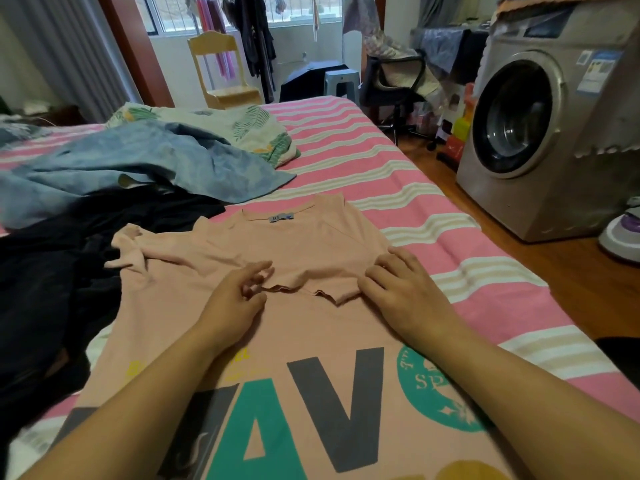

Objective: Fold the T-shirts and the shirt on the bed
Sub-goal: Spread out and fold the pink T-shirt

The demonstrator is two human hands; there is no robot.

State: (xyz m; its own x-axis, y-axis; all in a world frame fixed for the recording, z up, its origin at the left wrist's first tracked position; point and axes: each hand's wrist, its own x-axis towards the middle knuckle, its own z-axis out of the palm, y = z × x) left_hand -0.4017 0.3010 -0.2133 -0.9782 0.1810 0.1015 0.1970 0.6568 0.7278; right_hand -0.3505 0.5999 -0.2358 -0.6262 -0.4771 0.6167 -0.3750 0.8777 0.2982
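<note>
With the pink T-shirt [311, 323] spread on the bed [398, 161], your left hand [235, 299] pinching the folded-in sleeve hem and your right hand [405, 289] resting loose-fingered beside it, a careless tug could drag that fold crooked

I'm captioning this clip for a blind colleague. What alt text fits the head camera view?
A person's left hand and right hand rest on a pink printed T-shirt spread on a pink-striped bed, fingers at a folded-in sleeve hem. A blue garment and dark clothes lie left; a washing machine stands right.
</note>
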